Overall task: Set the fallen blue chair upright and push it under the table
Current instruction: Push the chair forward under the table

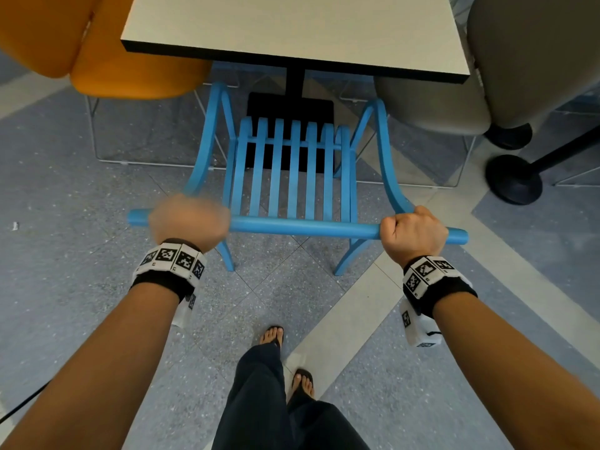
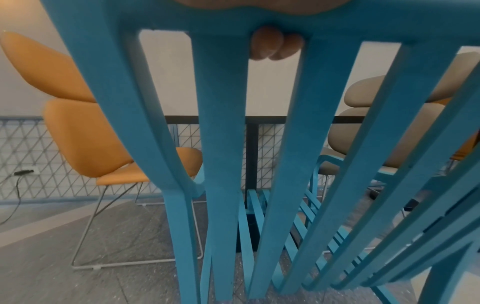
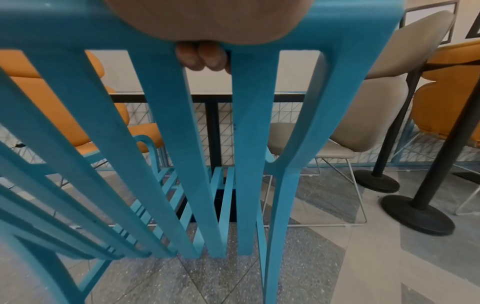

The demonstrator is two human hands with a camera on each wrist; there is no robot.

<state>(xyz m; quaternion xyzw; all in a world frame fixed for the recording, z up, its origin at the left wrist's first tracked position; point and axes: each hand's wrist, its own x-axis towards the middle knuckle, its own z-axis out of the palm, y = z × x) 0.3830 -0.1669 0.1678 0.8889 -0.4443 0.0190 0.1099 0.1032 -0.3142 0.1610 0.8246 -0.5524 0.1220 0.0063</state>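
Blue chair (image 1: 293, 177) upright, both hands' fingers (image 2: 267, 44) round its top rail.

Your left hand's fingertips (image 2: 270, 46) are curling under the top rail of the blue chair (image 2: 223, 144), poking out between two back slats. Below the fingertips, slats are running down toward the floor (image 2: 52, 267). Left of them, an orange chair (image 2: 78, 131) is standing; right, a beige chair (image 2: 384, 131).

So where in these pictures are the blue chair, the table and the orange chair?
blue chair (image 1: 305, 227): head view, top rail between the hands.
table (image 1: 292, 24): head view, bare pale top.
orange chair (image 2: 85, 142): left wrist view, padded backrest.
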